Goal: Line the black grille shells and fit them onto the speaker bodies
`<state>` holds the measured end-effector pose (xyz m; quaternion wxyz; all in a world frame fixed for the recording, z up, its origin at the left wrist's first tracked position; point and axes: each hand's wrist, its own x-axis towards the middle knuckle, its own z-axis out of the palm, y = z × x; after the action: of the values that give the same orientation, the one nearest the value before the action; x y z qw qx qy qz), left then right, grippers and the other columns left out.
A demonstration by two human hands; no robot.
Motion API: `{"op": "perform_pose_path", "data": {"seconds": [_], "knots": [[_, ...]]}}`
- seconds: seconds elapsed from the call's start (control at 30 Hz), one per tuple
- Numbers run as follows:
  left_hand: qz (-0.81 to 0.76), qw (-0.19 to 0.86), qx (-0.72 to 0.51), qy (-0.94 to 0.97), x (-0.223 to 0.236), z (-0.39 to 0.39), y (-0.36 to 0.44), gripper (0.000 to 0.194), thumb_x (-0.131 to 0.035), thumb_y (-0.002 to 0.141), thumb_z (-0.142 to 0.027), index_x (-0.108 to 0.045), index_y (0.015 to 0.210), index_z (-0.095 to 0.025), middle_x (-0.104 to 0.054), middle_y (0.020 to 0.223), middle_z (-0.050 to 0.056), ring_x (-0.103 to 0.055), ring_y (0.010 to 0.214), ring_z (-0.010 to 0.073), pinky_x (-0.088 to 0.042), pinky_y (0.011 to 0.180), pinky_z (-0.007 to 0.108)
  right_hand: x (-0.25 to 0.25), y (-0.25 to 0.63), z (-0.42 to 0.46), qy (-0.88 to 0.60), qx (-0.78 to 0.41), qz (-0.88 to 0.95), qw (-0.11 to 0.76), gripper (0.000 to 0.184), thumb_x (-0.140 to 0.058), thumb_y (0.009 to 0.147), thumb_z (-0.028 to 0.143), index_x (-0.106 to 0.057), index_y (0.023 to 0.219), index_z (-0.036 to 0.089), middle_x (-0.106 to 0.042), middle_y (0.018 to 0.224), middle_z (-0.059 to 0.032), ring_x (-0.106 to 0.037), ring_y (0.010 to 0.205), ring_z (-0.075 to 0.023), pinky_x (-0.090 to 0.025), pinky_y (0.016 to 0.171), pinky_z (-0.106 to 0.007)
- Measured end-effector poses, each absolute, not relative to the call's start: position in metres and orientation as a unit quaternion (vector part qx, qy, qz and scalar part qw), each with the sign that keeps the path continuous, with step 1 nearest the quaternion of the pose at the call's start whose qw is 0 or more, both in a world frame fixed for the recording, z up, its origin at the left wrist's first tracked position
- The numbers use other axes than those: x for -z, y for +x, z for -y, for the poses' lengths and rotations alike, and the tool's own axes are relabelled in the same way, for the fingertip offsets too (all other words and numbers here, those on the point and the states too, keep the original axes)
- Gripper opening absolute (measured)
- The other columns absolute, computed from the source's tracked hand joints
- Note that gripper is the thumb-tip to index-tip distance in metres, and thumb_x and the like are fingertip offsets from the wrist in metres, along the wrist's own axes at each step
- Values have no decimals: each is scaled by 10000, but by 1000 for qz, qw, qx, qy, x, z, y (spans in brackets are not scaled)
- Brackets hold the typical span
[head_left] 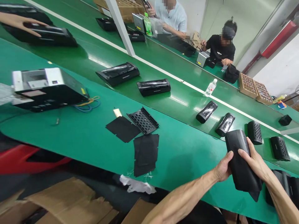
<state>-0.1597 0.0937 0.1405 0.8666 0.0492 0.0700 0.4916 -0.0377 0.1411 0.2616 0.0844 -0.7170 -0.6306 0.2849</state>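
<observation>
Both of my hands grip a black plastic speaker housing (pixel 241 161), raised above the table's right part and tilted. My left hand (pixel 224 167) wraps its left side, thumb on the smooth face. From the right side, my right hand (pixel 253 158) clasps it, thumb also on that face; the fingers behind it are hidden. A dark flap or corner sticks out at its lower end. Farther left on the green table lie a perforated black grille panel (pixel 144 120) and two black sheets, one (pixel 123 129) beside the panel and another (pixel 146 155) below it.
Several black housings, one of them (pixel 118 74) glossy, lie along the green belt (pixel 182 109). A boxy machine (pixel 46 88) with wires stands left. A water bottle (pixel 211 87) stands beyond. Two people sit across; another person's hand (pixel 23 23) touches a housing upper left. Cardboard (pixel 65 202) lies below.
</observation>
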Motion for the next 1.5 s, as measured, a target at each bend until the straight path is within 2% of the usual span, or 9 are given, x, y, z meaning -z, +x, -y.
{"op": "perform_pose_path", "data": {"seconds": [0.13,0.33,0.43,0.57,0.7,0.83,0.97,1.13,1.5], "knots": [[-88,856,-509,9,-141,-97,-161,721,-834,841,-578,-669,1430,-195,-708,1435,157,-614,1384,387,-464,1178,523,-272,-29,-139,-694,-316,640,96,1028,-623,867,782,-328,1702,261,-448,1693,-142,-491,1504,-416,-376,1246,-570],[-114,812,-572,14,-152,-107,-177,805,-944,707,-516,-633,1410,-277,-710,1416,111,-633,1323,373,-523,1073,501,-236,-31,-64,-685,-205,625,313,1251,-832,736,699,-148,1706,305,-208,1759,-155,-340,1560,-459,-430,1186,-589],[-146,802,-578,31,-153,-110,-182,854,-942,702,-542,-592,1444,-304,-690,1425,107,-633,1302,369,-543,1038,512,-210,-41,-49,-706,-160,588,361,1205,-859,699,683,-233,1634,253,-344,1650,-196,-447,1457,-464,-436,1158,-581],[-200,791,-560,143,-148,-129,-218,994,-951,658,-605,-534,1509,-308,-598,1522,147,-597,1336,395,-551,1008,532,-217,-37,-49,-722,-181,566,353,976,-825,742,669,-406,1520,253,-514,1493,-161,-568,1283,-422,-503,1036,-506],[-218,739,-521,367,-159,-165,-284,1110,-985,616,-523,-480,1585,-324,-446,1673,125,-377,1545,414,-358,1232,554,-239,-18,-40,-692,-231,586,351,915,-844,717,654,-476,1455,257,-548,1476,-142,-578,1265,-420,-507,990,-475],[-183,733,-359,547,-178,-181,-319,1176,-1001,613,-417,-422,1630,-306,-465,1641,139,-451,1485,427,-396,1205,525,-241,-7,-31,-675,-294,581,347,887,-854,704,660,-500,1416,265,-559,1476,-140,-578,1274,-419,-496,981,-457],[-217,707,-362,567,-183,-170,-318,1101,-951,655,-514,-439,1605,-297,-542,1510,136,-580,1295,378,-507,1058,482,-234,-3,-27,-665,-343,568,343,883,-861,710,651,-491,1416,271,-542,1497,-155,-581,1269,-415,-495,979,-458],[-253,677,-424,546,-175,-156,-302,995,-918,629,-576,-552,1500,-266,-563,1436,118,-586,1205,344,-490,1052,474,-225,7,-29,-653,-380,559,342,893,-864,735,620,-454,1454,283,-521,1527,-167,-575,1299,-402,-516,981,-440],[-309,710,-444,451,-157,-158,-296,997,-886,652,-580,-529,1512,-220,-667,1295,103,-631,1156,333,-496,1043,445,-217,14,-63,-644,-427,540,334,919,-803,754,703,-447,1483,273,-591,1366,-142,-649,1098,-322,-584,866,-417]]}}
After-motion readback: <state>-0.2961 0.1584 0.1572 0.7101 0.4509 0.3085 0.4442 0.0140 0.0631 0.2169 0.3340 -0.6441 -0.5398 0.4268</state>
